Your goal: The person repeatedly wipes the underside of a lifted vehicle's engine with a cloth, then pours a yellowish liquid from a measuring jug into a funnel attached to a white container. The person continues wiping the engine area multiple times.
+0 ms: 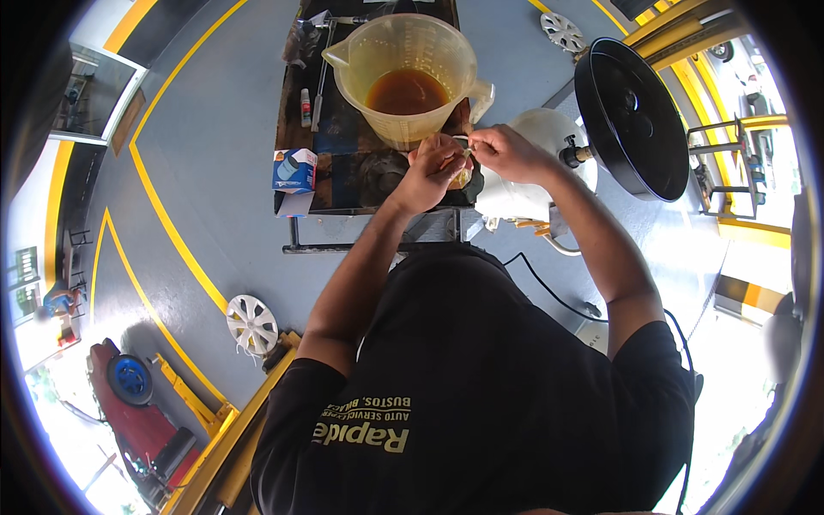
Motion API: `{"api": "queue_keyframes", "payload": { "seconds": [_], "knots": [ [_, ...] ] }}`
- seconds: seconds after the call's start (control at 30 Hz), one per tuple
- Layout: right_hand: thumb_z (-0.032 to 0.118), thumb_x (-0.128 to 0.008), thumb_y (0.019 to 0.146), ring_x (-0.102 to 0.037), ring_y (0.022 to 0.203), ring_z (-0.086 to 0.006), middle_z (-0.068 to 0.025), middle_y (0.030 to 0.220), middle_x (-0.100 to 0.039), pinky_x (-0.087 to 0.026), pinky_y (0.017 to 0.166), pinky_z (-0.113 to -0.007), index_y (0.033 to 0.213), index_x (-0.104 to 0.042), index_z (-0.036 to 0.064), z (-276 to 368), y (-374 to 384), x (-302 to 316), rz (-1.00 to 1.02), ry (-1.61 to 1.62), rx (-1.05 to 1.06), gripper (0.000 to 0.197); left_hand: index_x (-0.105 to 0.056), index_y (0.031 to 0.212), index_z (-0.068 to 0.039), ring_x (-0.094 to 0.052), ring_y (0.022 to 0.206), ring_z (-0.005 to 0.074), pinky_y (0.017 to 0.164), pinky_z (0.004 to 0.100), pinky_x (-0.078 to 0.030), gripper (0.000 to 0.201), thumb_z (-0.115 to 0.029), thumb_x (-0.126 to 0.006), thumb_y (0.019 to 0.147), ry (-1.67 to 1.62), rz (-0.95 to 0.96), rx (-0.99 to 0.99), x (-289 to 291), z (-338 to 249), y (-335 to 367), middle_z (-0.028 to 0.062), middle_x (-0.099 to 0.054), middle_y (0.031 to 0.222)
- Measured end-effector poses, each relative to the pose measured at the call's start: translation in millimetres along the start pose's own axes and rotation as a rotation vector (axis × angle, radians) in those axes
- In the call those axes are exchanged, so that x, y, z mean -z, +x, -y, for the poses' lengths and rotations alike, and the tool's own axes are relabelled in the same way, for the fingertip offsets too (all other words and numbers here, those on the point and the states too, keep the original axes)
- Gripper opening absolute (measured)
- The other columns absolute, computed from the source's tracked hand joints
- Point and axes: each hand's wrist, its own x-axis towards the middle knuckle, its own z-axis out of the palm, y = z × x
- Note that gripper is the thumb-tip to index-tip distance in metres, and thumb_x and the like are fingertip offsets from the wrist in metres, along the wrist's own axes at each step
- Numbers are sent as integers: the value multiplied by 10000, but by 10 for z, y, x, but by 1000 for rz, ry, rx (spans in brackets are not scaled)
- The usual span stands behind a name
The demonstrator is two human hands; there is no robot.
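Note:
Close together at the front of a dark, stained workbench are my left hand (429,174) and my right hand (510,153). Both have their fingers pinched around something small and whitish that I cannot make out. Under the fingers, a yellowish item shows in part, its kind hidden by my left hand. Just beyond stands a large translucent measuring jug (408,127), spout to the left and handle to the right, with brown liquid (407,91) inside. A blue and white carton (294,171) with a lowered flap sits at the bench's left front corner.
A small tube-like bottle (305,108) and a long metal rod tool (321,86) lie left of the jug. On the right are a white tank (549,133) and a wide black pan (633,118). Wheel covers (251,324) and yellow floor lines surround the bench; a black hose trails right.

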Motion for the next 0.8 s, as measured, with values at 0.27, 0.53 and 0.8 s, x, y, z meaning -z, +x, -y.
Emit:
{"api": "queue_keyframes", "payload": {
  "seconds": [0.27,0.53,0.8],
  "knots": [
    [118,-697,804,-622,685,-386,-138,739,-636,-484,638,-492,714,-502,13,360,33,111,-141,-444,228,239,-709,1013,-64,-538,1091,277,957,417,-360,114,-126,-729,919,335,-144,-148,2,-268,96,77,-576,1100],
    [120,-689,820,-641,732,-368,-128,731,-614,-489,660,-486,733,-492,16,351,50,89,-63,-315,135,239,-713,974,-73,-517,1047,294,947,445,-364,77,-143,-702,945,339,-101,-104,78,-232,45,80,-552,1047],
    [100,-700,816,-651,759,-341,-83,804,-614,-500,669,-462,770,-526,33,495,4,328,-131,-428,235,191,-667,919,-19,-593,890,259,870,374,-453,162,-56,-552,1027,-145,46,-13,132,-466,189,106,-627,937]
  ]
}}
